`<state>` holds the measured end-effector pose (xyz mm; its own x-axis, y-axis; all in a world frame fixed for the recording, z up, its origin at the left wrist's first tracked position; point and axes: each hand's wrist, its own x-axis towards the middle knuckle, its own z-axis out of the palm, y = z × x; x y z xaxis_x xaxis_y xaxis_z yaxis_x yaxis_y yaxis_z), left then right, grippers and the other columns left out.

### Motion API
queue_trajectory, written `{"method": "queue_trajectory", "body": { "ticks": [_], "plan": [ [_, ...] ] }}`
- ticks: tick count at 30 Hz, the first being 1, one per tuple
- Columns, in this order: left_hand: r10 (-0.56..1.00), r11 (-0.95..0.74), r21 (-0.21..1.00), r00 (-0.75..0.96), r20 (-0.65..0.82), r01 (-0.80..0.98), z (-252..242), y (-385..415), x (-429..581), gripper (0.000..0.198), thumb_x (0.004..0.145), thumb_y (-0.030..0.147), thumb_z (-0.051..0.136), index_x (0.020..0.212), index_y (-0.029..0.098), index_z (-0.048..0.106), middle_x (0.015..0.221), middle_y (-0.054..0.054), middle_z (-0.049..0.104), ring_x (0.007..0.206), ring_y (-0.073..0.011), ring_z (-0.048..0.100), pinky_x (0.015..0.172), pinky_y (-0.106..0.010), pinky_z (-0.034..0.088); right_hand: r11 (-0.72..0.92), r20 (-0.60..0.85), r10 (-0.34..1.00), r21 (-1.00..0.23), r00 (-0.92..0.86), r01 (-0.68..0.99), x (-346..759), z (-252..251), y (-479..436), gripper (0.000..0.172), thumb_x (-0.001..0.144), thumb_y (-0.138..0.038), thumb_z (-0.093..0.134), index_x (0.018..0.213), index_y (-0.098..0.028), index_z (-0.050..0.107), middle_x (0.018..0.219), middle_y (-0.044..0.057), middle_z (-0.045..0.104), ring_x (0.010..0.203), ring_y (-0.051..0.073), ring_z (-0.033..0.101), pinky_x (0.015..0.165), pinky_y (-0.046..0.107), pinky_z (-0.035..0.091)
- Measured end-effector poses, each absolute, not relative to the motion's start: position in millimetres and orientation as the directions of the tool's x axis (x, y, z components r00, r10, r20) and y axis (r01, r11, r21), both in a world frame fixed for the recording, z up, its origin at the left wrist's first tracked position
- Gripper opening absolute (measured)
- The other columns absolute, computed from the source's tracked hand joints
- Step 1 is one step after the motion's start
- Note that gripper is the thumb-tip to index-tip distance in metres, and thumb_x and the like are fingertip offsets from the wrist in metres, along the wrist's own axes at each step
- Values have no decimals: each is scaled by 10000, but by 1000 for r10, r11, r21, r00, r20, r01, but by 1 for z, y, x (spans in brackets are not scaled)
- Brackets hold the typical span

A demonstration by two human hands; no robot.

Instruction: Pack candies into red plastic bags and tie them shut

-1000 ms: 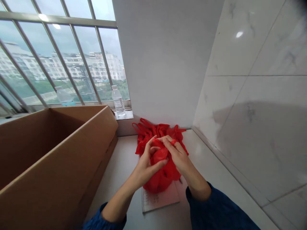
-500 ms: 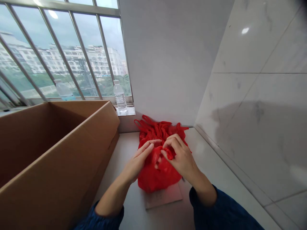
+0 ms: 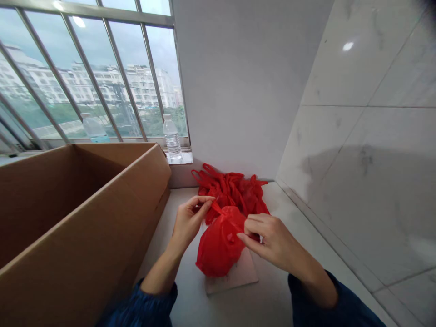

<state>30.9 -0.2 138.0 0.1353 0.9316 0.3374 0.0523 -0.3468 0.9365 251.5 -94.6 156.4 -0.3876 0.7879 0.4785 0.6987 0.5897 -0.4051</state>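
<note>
A filled red plastic bag (image 3: 220, 247) sits on a white counter (image 3: 275, 299), partly on a sheet of paper (image 3: 238, 274). My left hand (image 3: 189, 220) pinches one handle strip of the red bag on its upper left side. My right hand (image 3: 269, 238) pinches the other handle strip on the right. The two strips are stretched apart across the bag's top. Behind the bag lies a heap of more red plastic bags (image 3: 235, 188) against the wall.
A large open cardboard box (image 3: 78, 213) fills the left side. Two water bottles, one (image 3: 172, 138) at the window's right end and one (image 3: 93, 129) further left, stand on the window sill. Marble-tiled wall (image 3: 357, 150) rises on the right; a grey wall stands behind.
My hands have moved apart from the middle of the bag, each drawing a handle strip outward, left hand to the left and right hand to the right. The bag's top is now cinched.
</note>
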Motion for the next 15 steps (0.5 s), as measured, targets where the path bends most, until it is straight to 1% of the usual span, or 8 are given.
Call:
{"method": "queue_trajectory", "body": {
  "ticks": [4, 6, 8, 10, 12, 13, 14, 15],
  "plan": [
    [938, -347, 933, 39, 345, 93, 124, 24, 19, 360, 724, 471, 785, 878, 146, 767, 885, -76, 760, 768, -190, 660, 702, -276, 520, 511, 298, 860, -509, -415, 693, 261, 148, -106, 367, 933, -236, 582, 637, -191, 370, 637, -63, 439, 592, 90, 381, 585, 263, 268],
    [942, -335, 936, 28, 334, 104, 117, 28, 17, 383, 738, 485, 768, 897, 136, 754, 904, -86, 754, 793, -198, 671, 718, -285, 530, 477, 226, 872, -587, -434, 654, 266, 144, -106, 370, 928, -277, 603, 628, -188, 407, 631, -60, 460, 591, 89, 400, 579, 257, 280],
    [947, -321, 943, 48, 317, 93, 109, 25, 17, 475, 784, 513, 722, 1063, 130, 713, 953, -94, 749, 842, -209, 689, 775, -315, 551, 434, 128, 848, -725, -513, 535, 273, 140, -100, 329, 939, -363, 613, 677, -190, 514, 671, -44, 551, 636, 100, 492, 606, 242, 348],
    [959, -280, 956, 76, 274, 83, 99, 14, 14, 668, 839, 556, 655, 1350, 140, 548, 1040, -105, 738, 936, -232, 700, 865, -378, 559, 364, 86, 825, -837, -558, 409, 285, 134, -91, 312, 976, -444, 550, 806, -190, 608, 747, -9, 637, 713, 129, 589, 656, 247, 432],
    [973, -207, 969, 129, 191, 131, 88, -1, 7, 784, 891, 613, 567, 1502, 166, 365, 1174, -133, 704, 1094, -266, 671, 986, -456, 518, 351, 141, 887, -826, -441, 442, 297, 124, -85, 321, 1001, -458, 483, 927, -188, 639, 852, 32, 682, 804, 163, 643, 729, 288, 496],
    [976, -172, 969, 167, 142, 180, 82, -10, 2, 781, 908, 645, 522, 1510, 175, 361, 1243, -149, 677, 1188, -286, 630, 1053, -490, 472, 365, 200, 916, -772, -347, 520, 301, 118, -83, 305, 995, -451, 488, 989, -189, 643, 936, 56, 691, 880, 186, 656, 790, 324, 515],
    [972, -148, 961, 214, 97, 236, 77, -17, -2, 752, 921, 672, 476, 1487, 181, 412, 1314, -159, 641, 1277, -302, 573, 1116, -513, 412, 378, 265, 925, -697, -271, 610, 304, 111, -83, 301, 975, -450, 523, 1076, -192, 641, 1063, 85, 685, 989, 215, 653, 871, 369, 519],
    [961, -142, 947, 268, 62, 287, 73, -24, -6, 720, 933, 687, 434, 1448, 186, 475, 1375, -161, 603, 1345, -311, 514, 1165, -525, 353, 390, 316, 918, -617, -238, 683, 303, 105, -84, 372, 942, -462, 577, 1201, -198, 614, 1221, 115, 644, 1122, 247, 621, 958, 414, 503]
  ]
}}
